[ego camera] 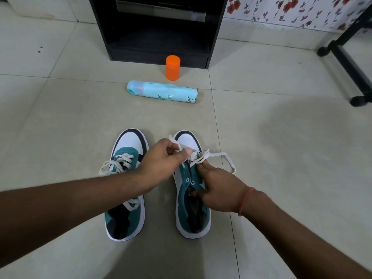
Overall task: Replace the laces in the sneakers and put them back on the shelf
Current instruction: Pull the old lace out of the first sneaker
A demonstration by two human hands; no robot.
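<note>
Two teal, white and dark sneakers stand side by side on the tiled floor, toes pointing away from me. The left sneaker (128, 146) is fully laced with white lace. On the right sneaker (186, 198) only the front eyelets carry lace, and the rear eyelets are bare. My left hand (163, 158) reaches across and pinches the white lace (225, 158) above the right sneaker's front. My right hand (217, 190) grips that sneaker's tongue and side, with the lace's loose loop trailing to the right.
A black shelf unit (157, 29) stands ahead against the wall. An orange cap (173, 67) stands in front of it, with a light-blue spray can (163, 91) lying on its side nearer me. A black stand's legs (350, 65) sit at the right.
</note>
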